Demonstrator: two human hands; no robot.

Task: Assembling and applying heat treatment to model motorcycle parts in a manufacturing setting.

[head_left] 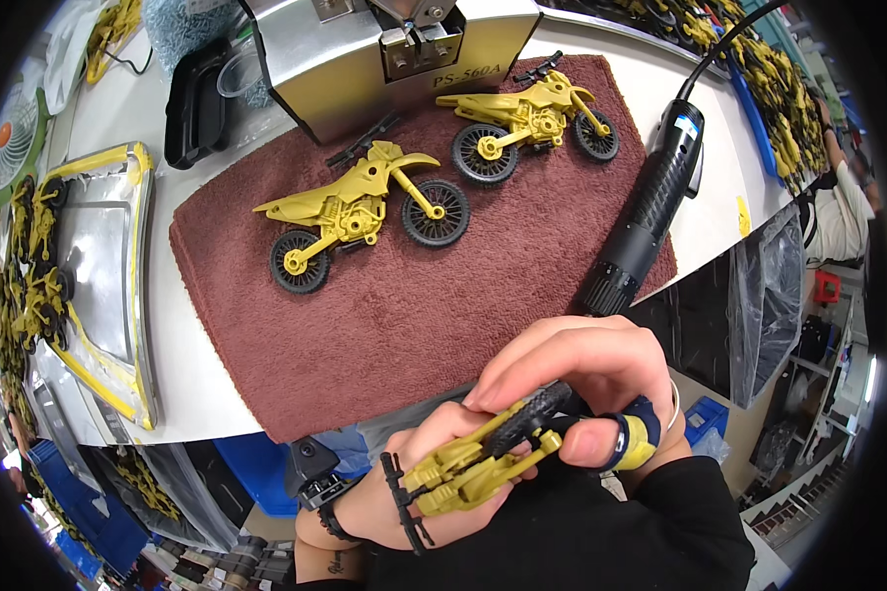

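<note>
A yellow toy motorcycle [463, 478] with black handlebars is held near my body, just off the towel's front edge. My left hand [384, 507] is wrapped round its body from beneath, the handlebars lying over the wrist side. Fingers of my right hand [586, 369] curl over a black wheel [527, 419] at the fork, with the thumb, in a yellow-and-dark wrap, against the fork's end. On the brown towel [365, 335] two more toy motorcycles stand or lie: one at the left [350, 202], the other [532, 113] farther right.
A black electric screwdriver [650, 202] lies along the towel's right side, its cord running up. Behind the towel stands a metal machine [335, 79]. At left lie a yellow-taped metal tray [148, 325] and a black tray [199, 108]. A blue-edged tray [759, 123] of yellow parts sits far right.
</note>
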